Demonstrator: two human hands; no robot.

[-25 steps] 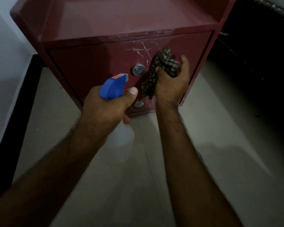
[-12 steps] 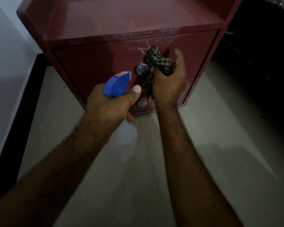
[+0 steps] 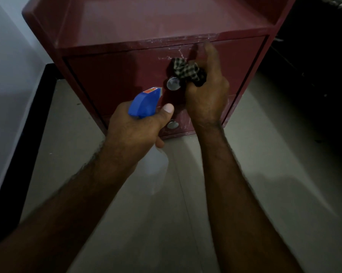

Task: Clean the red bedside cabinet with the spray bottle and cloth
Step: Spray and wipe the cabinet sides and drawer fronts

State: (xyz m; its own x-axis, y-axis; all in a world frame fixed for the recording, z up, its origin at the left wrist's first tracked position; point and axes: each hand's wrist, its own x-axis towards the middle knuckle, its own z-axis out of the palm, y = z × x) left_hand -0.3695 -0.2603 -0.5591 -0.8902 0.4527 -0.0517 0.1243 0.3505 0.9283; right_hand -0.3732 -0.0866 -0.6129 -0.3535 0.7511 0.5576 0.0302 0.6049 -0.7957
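The red bedside cabinet (image 3: 115, 79) stands on the floor in front of me, with white scuff marks along its top front edge. My right hand (image 3: 205, 99) grips a bunched black-and-white checked cloth (image 3: 185, 70) against the upper drawer front, just right of its round silver knob (image 3: 173, 83). My left hand (image 3: 134, 131) grips the spray bottle by its neck; the blue spray head (image 3: 144, 103) points at the drawer front, and the clear bottle body (image 3: 156, 170) hangs below my hand. A second silver knob (image 3: 173, 125) shows on the lower drawer.
A white wall (image 3: 10, 62) with a black skirting strip (image 3: 28, 134) runs along the left. Pale floor tiles (image 3: 264, 174) lie in front of and to the right of the cabinet. A dark piece of furniture (image 3: 319, 66) fills the upper right.
My right hand has slid the cloth left and up across the upper drawer front, from right of the knob to just beside it. The left hand keeps the bottle in about the same place.
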